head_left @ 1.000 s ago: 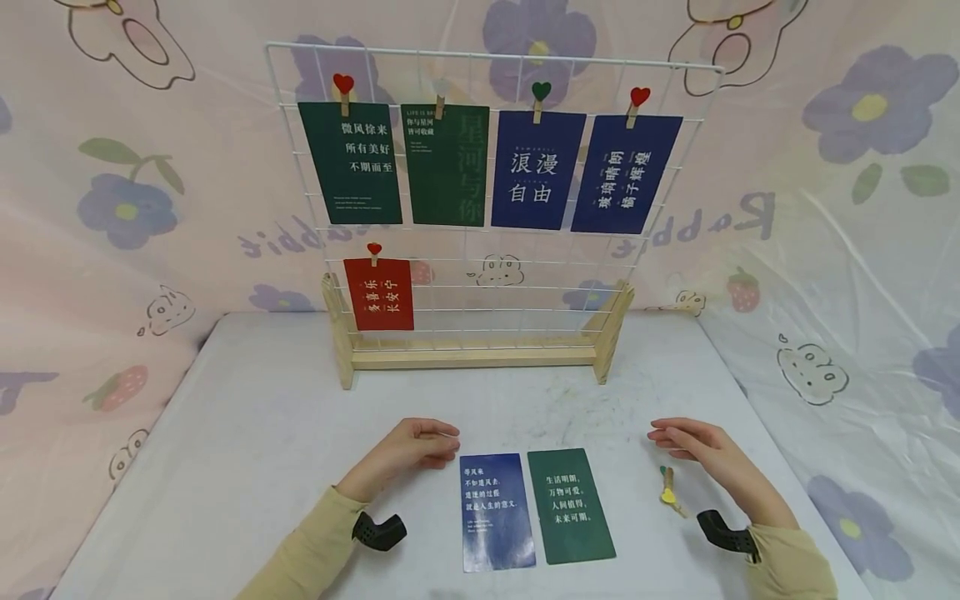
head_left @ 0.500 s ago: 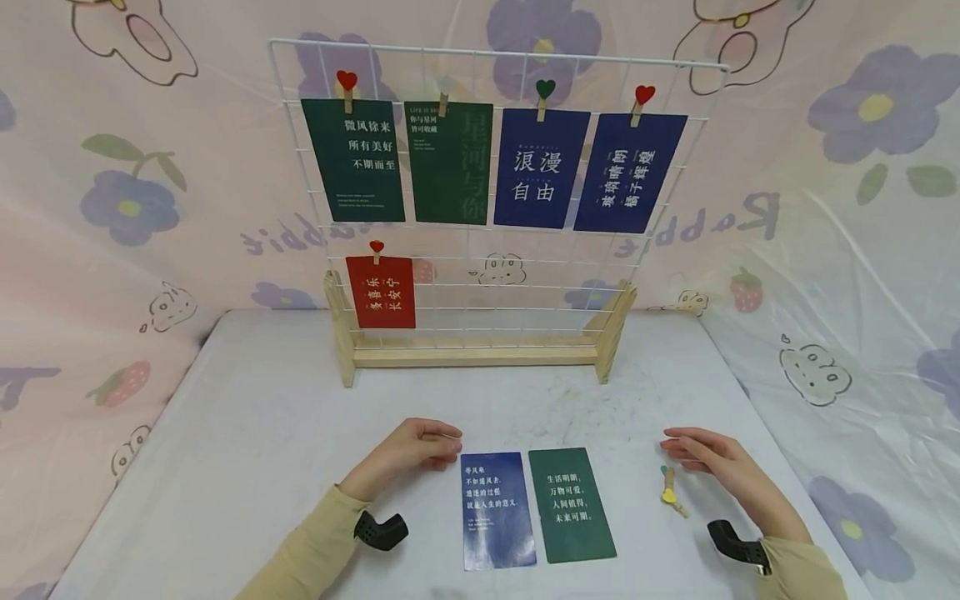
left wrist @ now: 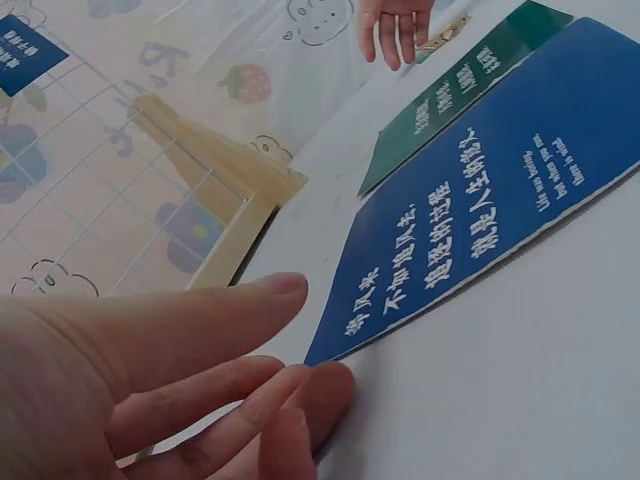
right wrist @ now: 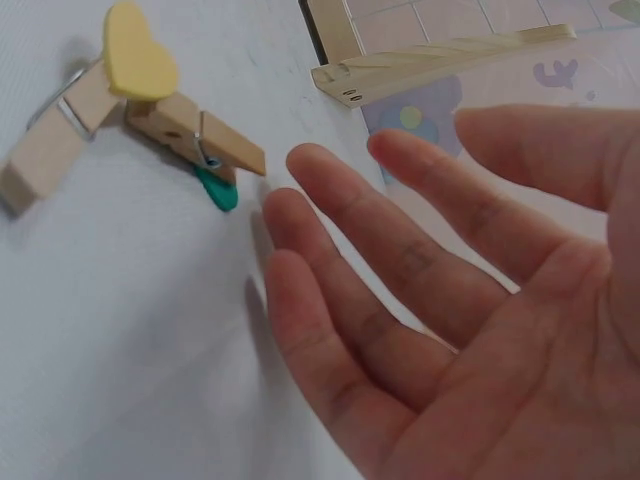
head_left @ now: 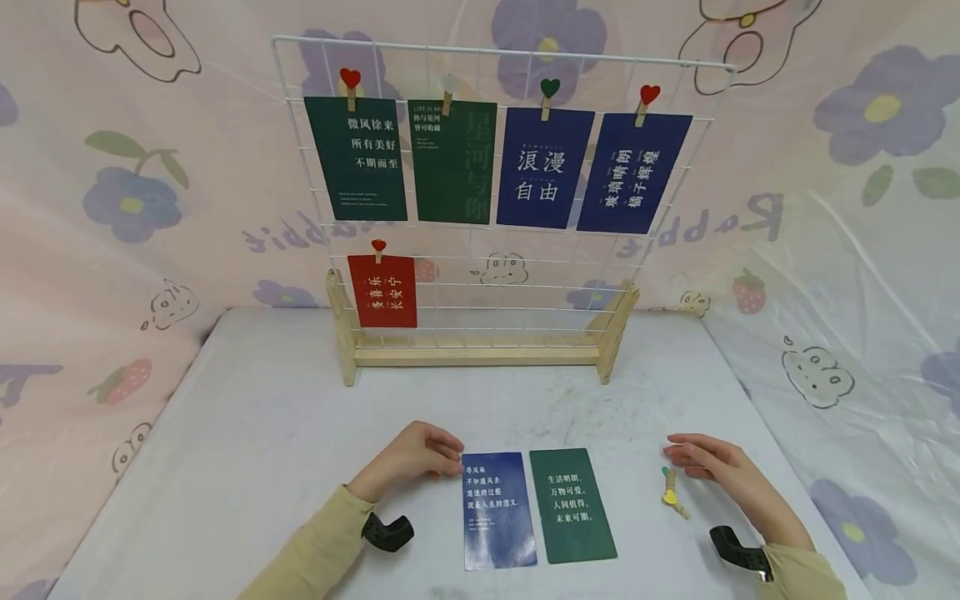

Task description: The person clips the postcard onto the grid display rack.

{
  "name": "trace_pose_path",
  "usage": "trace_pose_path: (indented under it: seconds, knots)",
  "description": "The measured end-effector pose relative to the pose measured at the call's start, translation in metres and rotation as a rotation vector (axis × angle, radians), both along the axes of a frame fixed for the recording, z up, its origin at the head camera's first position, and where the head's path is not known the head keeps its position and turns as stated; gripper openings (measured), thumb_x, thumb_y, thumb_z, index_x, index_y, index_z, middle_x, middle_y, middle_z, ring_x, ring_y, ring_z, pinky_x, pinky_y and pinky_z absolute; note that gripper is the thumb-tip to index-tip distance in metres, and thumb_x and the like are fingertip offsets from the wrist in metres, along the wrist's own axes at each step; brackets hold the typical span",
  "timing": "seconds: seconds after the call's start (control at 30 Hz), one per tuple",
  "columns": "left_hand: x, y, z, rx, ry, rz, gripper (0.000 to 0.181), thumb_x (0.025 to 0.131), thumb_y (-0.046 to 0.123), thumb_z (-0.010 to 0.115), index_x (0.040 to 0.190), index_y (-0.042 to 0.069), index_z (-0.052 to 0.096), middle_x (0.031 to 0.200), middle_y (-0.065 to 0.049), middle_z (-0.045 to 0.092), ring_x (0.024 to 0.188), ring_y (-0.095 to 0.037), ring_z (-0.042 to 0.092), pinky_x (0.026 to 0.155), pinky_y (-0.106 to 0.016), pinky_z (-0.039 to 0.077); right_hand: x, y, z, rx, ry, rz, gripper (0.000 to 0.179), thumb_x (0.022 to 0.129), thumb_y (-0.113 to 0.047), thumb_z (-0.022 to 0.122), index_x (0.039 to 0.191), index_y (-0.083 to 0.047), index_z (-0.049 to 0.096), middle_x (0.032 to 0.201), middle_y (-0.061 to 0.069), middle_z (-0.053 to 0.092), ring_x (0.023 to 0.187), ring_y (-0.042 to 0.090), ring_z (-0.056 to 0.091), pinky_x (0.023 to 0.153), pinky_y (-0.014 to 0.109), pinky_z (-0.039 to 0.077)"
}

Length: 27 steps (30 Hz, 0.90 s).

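At the top left corner of a blue card (head_left: 498,512) on the table is my left hand (head_left: 412,454). In the left wrist view its fingertips (left wrist: 330,390) meet the card's corner, while the thumb stands apart above it. A green card (head_left: 573,505) with white writing lies just right of the blue one. My right hand (head_left: 720,467) holds nothing; its fingers are loosely bent, palm facing inward. Beside it lie two small wooden clothespins, one with a yellow heart (right wrist: 138,55) and one with a green ornament (right wrist: 218,188); the fingers are apart from them.
A white wire grid rack (head_left: 480,333) on a wooden base (head_left: 480,357) stands at the back. Several green and blue cards hang in its upper row on heart clothespins, with a red card (head_left: 384,292) lower left. A patterned cloth (head_left: 817,275) surrounds the white table (head_left: 262,400).
My left hand has turned slightly and its fingertips have come to the blue card's corner. The right hand has shifted a little right and toward me. The view has tilted slightly.
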<state>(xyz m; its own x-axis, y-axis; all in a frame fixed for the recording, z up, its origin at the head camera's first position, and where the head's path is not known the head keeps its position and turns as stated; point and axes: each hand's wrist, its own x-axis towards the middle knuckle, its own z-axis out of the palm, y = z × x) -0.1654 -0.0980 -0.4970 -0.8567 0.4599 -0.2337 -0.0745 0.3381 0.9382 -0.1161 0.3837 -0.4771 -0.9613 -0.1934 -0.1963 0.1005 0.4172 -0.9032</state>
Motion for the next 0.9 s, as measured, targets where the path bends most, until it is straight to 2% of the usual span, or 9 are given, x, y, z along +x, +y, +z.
trace_pose_path:
  seconds: [0.23, 0.47, 0.67, 0.9]
  knots:
    - [0.003, 0.007, -0.005, -0.043, 0.051, 0.057, 0.028, 0.072, 0.008, 0.084, 0.095, -0.001, 0.070, 0.075, -0.003, 0.067, 0.055, -0.011, 0.056, 0.050, -0.026, 0.050, 0.000, -0.001, -0.001, 0.000, -0.013, -0.006, 0.047, 0.103, -0.026, 0.045, 0.136, 0.008, 0.044, 0.125, 0.024, 0.058, 0.107, 0.016, 0.062, 0.085, 0.028, 0.052]
    - [0.004, 0.012, -0.009, -0.038, 0.058, 0.108, 0.023, 0.071, 0.007, 0.084, 0.087, -0.001, 0.070, 0.068, -0.004, 0.066, 0.050, -0.013, 0.058, 0.046, -0.026, 0.050, 0.001, 0.001, -0.003, 0.027, -0.040, -0.035, 0.050, 0.102, -0.029, 0.047, 0.135, 0.008, 0.044, 0.124, 0.022, 0.059, 0.106, 0.015, 0.062, 0.085, 0.027, 0.052]
    - [0.006, 0.015, -0.008, -0.027, 0.078, 0.137, 0.022, 0.069, 0.003, 0.084, 0.084, -0.003, 0.070, 0.064, -0.005, 0.065, 0.049, -0.016, 0.061, 0.045, -0.027, 0.051, 0.001, 0.004, -0.003, 0.030, -0.054, -0.042, 0.050, 0.102, -0.030, 0.047, 0.136, 0.008, 0.044, 0.125, 0.022, 0.059, 0.107, 0.015, 0.062, 0.085, 0.028, 0.052]
    - [0.006, 0.017, -0.008, -0.056, 0.110, 0.154, 0.018, 0.068, 0.000, 0.083, 0.079, -0.001, 0.069, 0.062, -0.004, 0.063, 0.048, -0.016, 0.059, 0.045, -0.028, 0.052, -0.003, 0.003, -0.004, 0.073, -0.085, -0.055, 0.053, 0.100, -0.033, 0.051, 0.135, 0.007, 0.046, 0.125, 0.020, 0.059, 0.104, 0.011, 0.062, 0.083, 0.026, 0.052]
